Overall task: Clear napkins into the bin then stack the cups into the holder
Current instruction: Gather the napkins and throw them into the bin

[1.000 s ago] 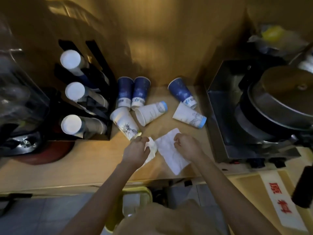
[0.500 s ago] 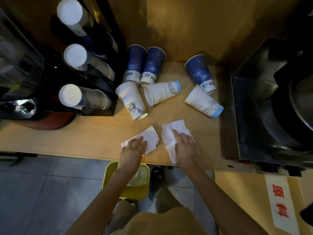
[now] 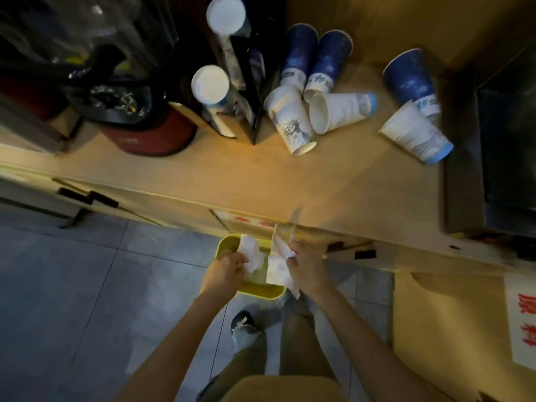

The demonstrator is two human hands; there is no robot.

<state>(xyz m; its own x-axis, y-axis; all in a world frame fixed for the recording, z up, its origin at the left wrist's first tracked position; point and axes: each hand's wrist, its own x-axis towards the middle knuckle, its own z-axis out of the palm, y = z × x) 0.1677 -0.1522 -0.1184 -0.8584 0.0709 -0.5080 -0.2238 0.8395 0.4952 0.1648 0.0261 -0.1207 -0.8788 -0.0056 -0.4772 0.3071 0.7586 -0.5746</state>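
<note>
Both napkins have left the surface [image 3: 261, 181] since the earlier frame and are now held over the bin [image 3: 256, 290], which stands on the floor [image 3: 72, 285] below the surface edge.

The surface carries a black cup holder [image 3: 246, 82] at the rear, with two white-capped cup stacks lying in it. Just right of the holder lie six loose cups on their sides. Two blue cups [image 3: 316, 59] rest side by side against the back wall, and a third blue cup [image 3: 410, 79] lies apart to the right. Two white cups [image 3: 313, 117] lie in front of the blue pair, touching each other. A third white cup [image 3: 416, 134] lies just beside the third blue cup.

The left hand [image 3: 223, 274] has its grip pressed together, pinching the left napkin [image 3: 251, 252] above the bin opening. The right hand [image 3: 306, 266] has its grip pressed together on the right napkin [image 3: 278, 264], which hangs crumpled over the near right part of the bin.
</note>
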